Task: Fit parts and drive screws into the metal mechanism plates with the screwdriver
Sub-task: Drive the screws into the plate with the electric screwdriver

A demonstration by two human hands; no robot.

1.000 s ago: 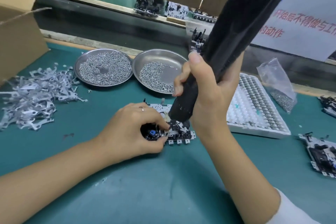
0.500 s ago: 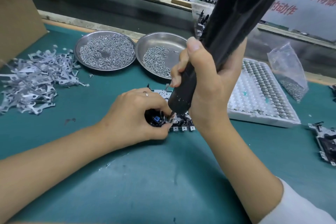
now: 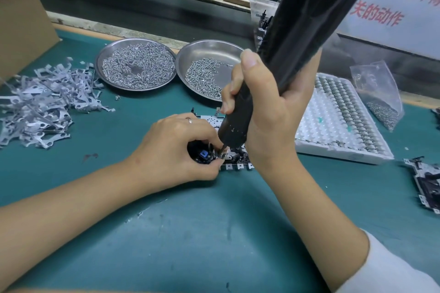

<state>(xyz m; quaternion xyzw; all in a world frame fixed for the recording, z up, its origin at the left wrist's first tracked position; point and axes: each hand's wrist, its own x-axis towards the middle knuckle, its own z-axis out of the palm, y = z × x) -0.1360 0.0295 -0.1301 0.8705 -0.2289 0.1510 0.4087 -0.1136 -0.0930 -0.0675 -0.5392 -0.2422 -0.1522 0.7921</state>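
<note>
Nothing shifted: my right hand (image 3: 269, 112) still grips the screwdriver (image 3: 281, 54), tip between my left hand (image 3: 176, 147) fingers pinching the mechanism plate (image 3: 234, 164).

Single head view, looking forward and down, close over green bench (image 3: 190, 233)

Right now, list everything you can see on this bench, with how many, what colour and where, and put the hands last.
Mechanism plate: one, silver and black, centre of mat, under the hands.
Screwdriver: one, black, tilted, tip down on the plate.
Steel dishes: two, silver, holding screws, behind the plate.
Metal brackets: a loose pile, grey, left.
Parts tray: one, white, right.
Plastic bag: one, clear, holding small screws, far right.
Other mechanism: one, silver and black, right edge.
Cardboard box: one, brown, far left.
Mat: green, covers the bench.
Left hand: pinches the plate.
Right hand: grips the screwdriver.
</note>
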